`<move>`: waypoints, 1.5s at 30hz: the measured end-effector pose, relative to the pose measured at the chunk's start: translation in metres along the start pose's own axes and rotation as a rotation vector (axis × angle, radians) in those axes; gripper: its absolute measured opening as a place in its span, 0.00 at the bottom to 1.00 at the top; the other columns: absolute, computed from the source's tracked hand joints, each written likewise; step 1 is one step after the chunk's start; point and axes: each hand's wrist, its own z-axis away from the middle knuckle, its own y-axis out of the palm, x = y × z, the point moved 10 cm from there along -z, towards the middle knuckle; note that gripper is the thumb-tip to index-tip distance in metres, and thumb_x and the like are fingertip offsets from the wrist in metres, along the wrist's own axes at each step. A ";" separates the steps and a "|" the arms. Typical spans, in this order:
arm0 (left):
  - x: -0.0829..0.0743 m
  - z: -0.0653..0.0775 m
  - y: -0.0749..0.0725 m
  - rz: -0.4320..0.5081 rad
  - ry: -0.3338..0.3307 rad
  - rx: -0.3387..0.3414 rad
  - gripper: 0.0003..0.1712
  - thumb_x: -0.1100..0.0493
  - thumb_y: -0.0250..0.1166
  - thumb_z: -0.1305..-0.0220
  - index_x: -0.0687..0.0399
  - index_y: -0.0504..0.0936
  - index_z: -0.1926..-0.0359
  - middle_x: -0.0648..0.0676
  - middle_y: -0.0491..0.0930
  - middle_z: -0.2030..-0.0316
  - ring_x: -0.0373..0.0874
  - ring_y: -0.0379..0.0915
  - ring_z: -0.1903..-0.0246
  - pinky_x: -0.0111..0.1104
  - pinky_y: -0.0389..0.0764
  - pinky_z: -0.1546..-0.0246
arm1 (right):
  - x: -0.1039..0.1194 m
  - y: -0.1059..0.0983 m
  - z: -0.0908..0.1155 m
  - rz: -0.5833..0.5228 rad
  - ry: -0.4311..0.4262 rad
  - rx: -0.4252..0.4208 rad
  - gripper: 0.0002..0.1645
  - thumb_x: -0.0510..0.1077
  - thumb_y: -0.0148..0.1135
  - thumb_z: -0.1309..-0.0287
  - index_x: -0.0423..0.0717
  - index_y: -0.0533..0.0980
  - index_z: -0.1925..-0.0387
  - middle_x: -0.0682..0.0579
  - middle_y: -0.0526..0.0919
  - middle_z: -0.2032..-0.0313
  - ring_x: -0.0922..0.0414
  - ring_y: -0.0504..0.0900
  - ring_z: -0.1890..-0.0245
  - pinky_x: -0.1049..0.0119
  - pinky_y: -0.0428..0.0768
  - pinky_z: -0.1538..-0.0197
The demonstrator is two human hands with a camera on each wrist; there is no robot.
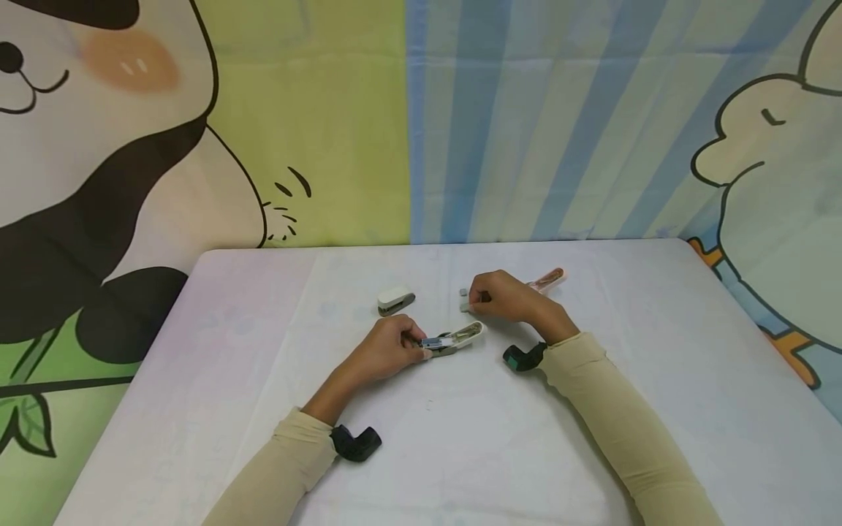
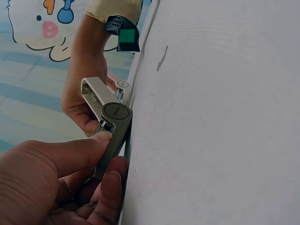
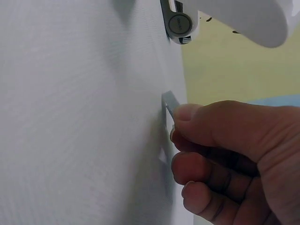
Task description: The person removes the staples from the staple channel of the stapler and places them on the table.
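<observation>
My left hand holds a white and grey stapler by its base, low over the table. Its top arm is swung up from the base at the round hinge. The thumb presses by the metal staple channel. Farther right, my right hand pinches a small strip of staples between thumb and forefinger, close to the table surface. Its other fingers are curled in. A small grey block, looking like more staples, lies just beyond those fingers.
A second white and grey stapler sits beyond my left hand. Partly hidden behind the right hand lies a pinkish-orange stapler. One loose staple is on the white tabletop. Printed curtains hang along the table's far edge.
</observation>
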 end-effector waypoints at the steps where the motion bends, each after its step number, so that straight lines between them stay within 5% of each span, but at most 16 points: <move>1: 0.000 0.000 0.000 0.001 0.000 0.000 0.08 0.64 0.73 0.45 0.58 0.82 0.65 0.50 0.77 0.72 0.41 0.72 0.75 0.32 0.73 0.76 | 0.000 0.000 0.000 0.004 0.003 0.001 0.03 0.35 0.67 0.41 0.41 0.80 0.69 0.54 0.79 0.70 0.58 0.74 0.71 0.61 0.74 0.64; 17: -0.006 0.001 -0.002 -0.007 -0.004 -0.001 0.08 0.64 0.73 0.45 0.58 0.82 0.65 0.50 0.77 0.73 0.41 0.72 0.76 0.33 0.74 0.76 | 0.004 -0.017 0.007 0.046 0.075 -0.004 0.01 0.38 0.65 0.39 0.46 0.81 0.67 0.56 0.81 0.69 0.58 0.77 0.72 0.61 0.76 0.65; 23: -0.005 0.003 0.000 -0.008 0.000 0.005 0.08 0.64 0.73 0.46 0.59 0.82 0.65 0.49 0.77 0.72 0.41 0.72 0.76 0.33 0.73 0.75 | 0.028 -0.002 0.019 -0.145 -0.036 0.190 0.13 0.46 0.66 0.38 0.44 0.81 0.54 0.55 0.83 0.60 0.56 0.80 0.63 0.60 0.78 0.58; 27: -0.006 0.003 0.000 -0.007 0.004 -0.001 0.08 0.64 0.73 0.46 0.59 0.83 0.65 0.49 0.77 0.72 0.41 0.72 0.76 0.33 0.74 0.76 | 0.040 0.006 0.023 -0.159 -0.059 0.294 0.15 0.44 0.69 0.42 0.43 0.81 0.55 0.55 0.82 0.64 0.57 0.79 0.66 0.62 0.77 0.61; 37: -0.013 0.000 -0.002 -0.016 0.028 -0.020 0.07 0.64 0.73 0.45 0.58 0.82 0.66 0.49 0.77 0.72 0.41 0.72 0.75 0.32 0.73 0.76 | 0.052 -0.001 0.027 -0.047 0.009 0.265 0.10 0.37 0.68 0.43 0.41 0.83 0.58 0.57 0.80 0.67 0.61 0.76 0.71 0.65 0.76 0.65; 45: -0.019 -0.001 0.017 -0.139 0.079 0.083 0.09 0.62 0.73 0.45 0.58 0.81 0.66 0.47 0.76 0.70 0.38 0.72 0.72 0.32 0.75 0.70 | 0.047 0.001 0.040 0.002 -0.039 0.223 0.09 0.38 0.68 0.43 0.45 0.84 0.59 0.60 0.79 0.67 0.63 0.76 0.69 0.66 0.77 0.64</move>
